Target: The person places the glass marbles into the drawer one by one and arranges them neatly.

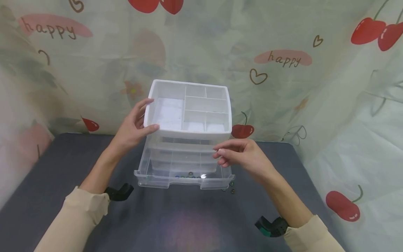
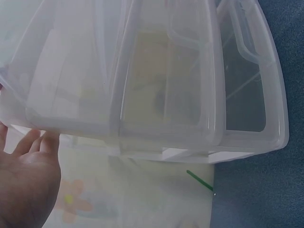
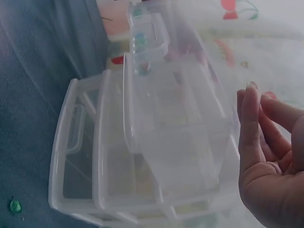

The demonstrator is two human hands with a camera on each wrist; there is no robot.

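A plastic drawer unit (image 2: 218,85) has a white top tray (image 1: 168,112) divided into several compartments. My left hand (image 1: 132,122) grips this top at its left side, thumb on the near corner and fingers along the side. Below the tray, a clear drawer (image 1: 154,182) juts out at the front, with several glass marbles (image 1: 190,174) along its front wall. My right hand (image 1: 242,155) hovers by the drawer's right side, fingers loosely bent and thumb near the index finger. Nothing shows between those fingers in the right wrist view.
Loose marbles (image 1: 233,191) lie on the dark tabletop (image 1: 189,220), just right of the drawer's front corner. Behind the table hangs a pale curtain (image 1: 201,42) printed with cherries and "happy". A black wrist camera (image 1: 119,192) sits on the left forearm, another (image 1: 272,226) on the right.
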